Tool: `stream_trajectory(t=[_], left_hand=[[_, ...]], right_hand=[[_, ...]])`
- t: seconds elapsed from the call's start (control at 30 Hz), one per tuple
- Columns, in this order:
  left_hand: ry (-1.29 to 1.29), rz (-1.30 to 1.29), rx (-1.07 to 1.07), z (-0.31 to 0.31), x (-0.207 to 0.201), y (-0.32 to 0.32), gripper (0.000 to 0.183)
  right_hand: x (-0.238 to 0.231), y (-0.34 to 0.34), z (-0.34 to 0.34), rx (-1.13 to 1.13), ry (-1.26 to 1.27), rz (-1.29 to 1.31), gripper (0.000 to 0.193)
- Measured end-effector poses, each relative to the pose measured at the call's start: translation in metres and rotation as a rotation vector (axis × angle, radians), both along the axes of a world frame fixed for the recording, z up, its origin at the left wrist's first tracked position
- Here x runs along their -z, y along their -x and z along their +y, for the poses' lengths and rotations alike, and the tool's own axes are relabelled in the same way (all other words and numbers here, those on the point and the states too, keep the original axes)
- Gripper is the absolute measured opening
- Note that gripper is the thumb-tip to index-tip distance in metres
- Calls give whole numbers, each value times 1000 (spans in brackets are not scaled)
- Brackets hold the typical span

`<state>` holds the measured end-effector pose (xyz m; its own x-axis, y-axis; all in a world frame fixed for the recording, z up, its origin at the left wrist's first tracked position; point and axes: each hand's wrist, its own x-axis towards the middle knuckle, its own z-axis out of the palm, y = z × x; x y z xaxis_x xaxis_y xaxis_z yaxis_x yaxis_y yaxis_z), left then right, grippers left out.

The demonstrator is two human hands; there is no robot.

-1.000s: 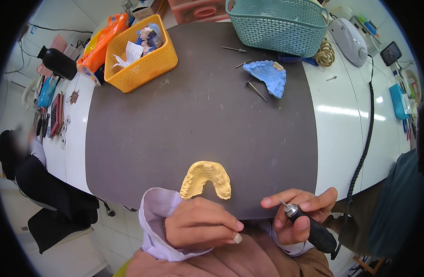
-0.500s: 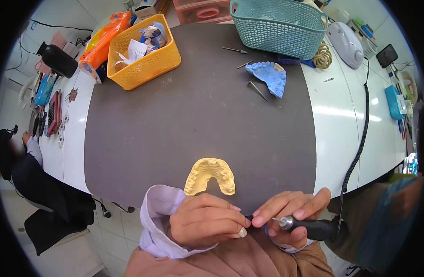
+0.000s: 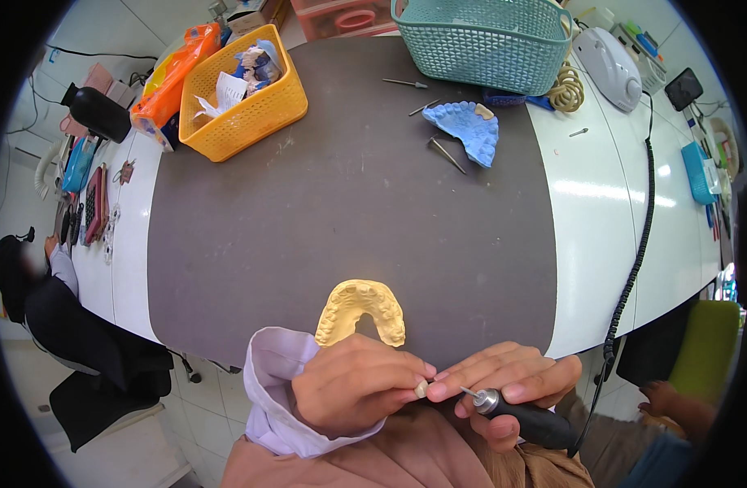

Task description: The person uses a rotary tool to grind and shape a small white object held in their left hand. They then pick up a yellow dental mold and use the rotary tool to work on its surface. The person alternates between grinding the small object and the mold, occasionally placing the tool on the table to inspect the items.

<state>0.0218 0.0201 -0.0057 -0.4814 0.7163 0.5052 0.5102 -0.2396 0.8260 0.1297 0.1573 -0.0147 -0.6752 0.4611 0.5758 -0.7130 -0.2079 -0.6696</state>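
Lying cast (image 3: pixel 360 313): six o'clock on mat (image 3: pixel 308 203); likely brittle.
Handpiece (image 3: pixel 532 423): grasped by right hand (image 3: pixel 512 374), four o'clock from cast.
Tooth-shaped piece (image 3: pixel 421 389): pinched by left hand (image 3: pixel 353 378), five o'clock from cast; likely light, stiff, slippery; hold sides.

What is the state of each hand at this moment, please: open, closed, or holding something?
Left hand: closed, pinching a small pale piece.
Right hand: holding a black handpiece, some fingers extended.

Downward fisheye view from head height
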Motion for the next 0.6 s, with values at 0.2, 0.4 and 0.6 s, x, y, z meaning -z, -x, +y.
stream_trajectory(t=[0.2,0.4,0.6], left_hand=[[30,5,22,0,-5,1,21],[-61,98,34,0,1,4,22],[-131,123,77,1,10,5,24]], right_hand=[[-2,-1,4,-16,-40,-14,34],[-15,-3,6,-90,104,-235,28],[-10,-9,10,-183,72,-279,23]])
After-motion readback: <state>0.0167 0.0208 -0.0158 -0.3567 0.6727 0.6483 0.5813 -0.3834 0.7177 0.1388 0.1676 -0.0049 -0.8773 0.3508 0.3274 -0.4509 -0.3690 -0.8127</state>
